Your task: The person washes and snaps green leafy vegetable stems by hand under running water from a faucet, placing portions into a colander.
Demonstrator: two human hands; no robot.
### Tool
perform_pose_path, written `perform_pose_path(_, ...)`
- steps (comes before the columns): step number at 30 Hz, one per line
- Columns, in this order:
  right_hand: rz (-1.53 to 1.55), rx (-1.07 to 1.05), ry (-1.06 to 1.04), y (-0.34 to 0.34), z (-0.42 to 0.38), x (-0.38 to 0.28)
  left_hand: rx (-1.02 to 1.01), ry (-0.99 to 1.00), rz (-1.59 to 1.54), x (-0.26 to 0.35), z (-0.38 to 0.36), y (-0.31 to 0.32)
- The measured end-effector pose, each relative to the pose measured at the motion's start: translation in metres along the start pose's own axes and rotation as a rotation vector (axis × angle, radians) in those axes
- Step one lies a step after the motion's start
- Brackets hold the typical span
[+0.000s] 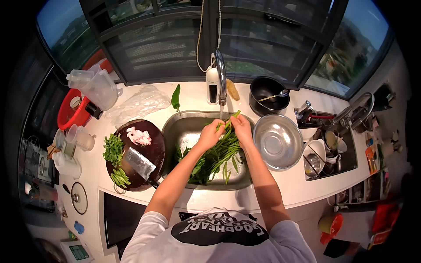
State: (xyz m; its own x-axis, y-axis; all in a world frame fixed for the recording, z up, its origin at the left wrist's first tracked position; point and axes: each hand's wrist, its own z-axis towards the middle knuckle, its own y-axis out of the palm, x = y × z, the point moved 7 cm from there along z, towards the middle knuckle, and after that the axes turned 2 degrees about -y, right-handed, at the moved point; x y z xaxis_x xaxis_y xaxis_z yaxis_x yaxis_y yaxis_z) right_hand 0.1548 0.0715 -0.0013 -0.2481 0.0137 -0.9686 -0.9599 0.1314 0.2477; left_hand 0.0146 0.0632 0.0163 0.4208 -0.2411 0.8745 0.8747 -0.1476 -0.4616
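Long-stemmed leafy greens (215,155), which look like water spinach, lie heaped in the steel sink (173,131). Over the sink's far side, my left hand (212,133) and my right hand (241,128) are close together. Both have their fingers closed on stems of the greens, and a stem end pokes up by my right hand. Water runs from the curved faucet (221,74) just above my hands. My fingertips are partly hidden by the backs of my hands.
Left of the sink, a round cutting board (131,182) holds a cleaver (140,163), pale meat pieces (139,136) and chopped greens (113,150). A metal bowl (278,142) and black pot (268,92) stand to the right. A green pepper (176,97) lies behind the sink.
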Motion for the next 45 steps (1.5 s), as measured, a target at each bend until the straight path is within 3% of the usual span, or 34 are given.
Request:
perform_pose_path(5, -0.176, -0.047, -0.013, -0.006, 0.006, -0.002, -0.082, -0.054, 0.136, 0.005, -0.005, 0.004)
perform_pose_path(11, -0.124, -0.07, 0.033, -0.004, 0.001, -0.005, 0.126, -0.049, 0.26, 0.002, -0.008, -0.008)
perform_pose_path(14, -0.056, 0.037, 0.011, 0.001, -0.005, -0.003, 0.132, -0.217, -0.017, -0.007, -0.006, -0.009)
perform_pose_path(17, -0.082, 0.16, -0.056, -0.004, -0.009, -0.009, 0.269, -0.3, -0.497, -0.055, -0.003, -0.002)
perform_pose_path(19, -0.153, 0.237, -0.142, -0.019, -0.006, -0.02, 0.241, -0.393, -0.5, -0.075, -0.008, -0.017)
perform_pose_path(21, -0.194, 0.193, -0.108, -0.015, -0.006, -0.018, 0.225, -0.331, -0.484, -0.067, -0.01, -0.012)
perform_pose_path(24, -0.306, 0.155, -0.109, -0.001, -0.007, -0.014, 0.291, -0.149, -0.137, -0.006, -0.013, -0.013)
perform_pose_path(27, -0.381, 0.154, -0.138, 0.004, -0.01, -0.014, 0.223, 0.006, 0.323, 0.031, -0.012, -0.013)
perform_pose_path(34, -0.382, 0.107, -0.022, 0.008, -0.021, -0.021, 0.14, 0.161, 0.494, 0.039, -0.01, -0.007)
perform_pose_path(37, -0.118, 0.058, 0.033, 0.013, -0.018, 0.002, 0.199, 0.079, 0.436, 0.031, -0.01, -0.006)
perform_pose_path(40, 0.068, 0.06, 0.05, 0.017, -0.02, 0.011, 0.141, -0.157, 0.148, 0.011, -0.008, -0.003)
perform_pose_path(43, 0.123, 0.065, 0.058, 0.02, -0.02, 0.013, 0.172, -0.148, -0.223, -0.005, -0.006, 0.003)
perform_pose_path(45, 0.217, 0.074, 0.098, 0.023, -0.021, 0.019, 0.112, -0.259, -0.471, -0.021, -0.006, 0.013)
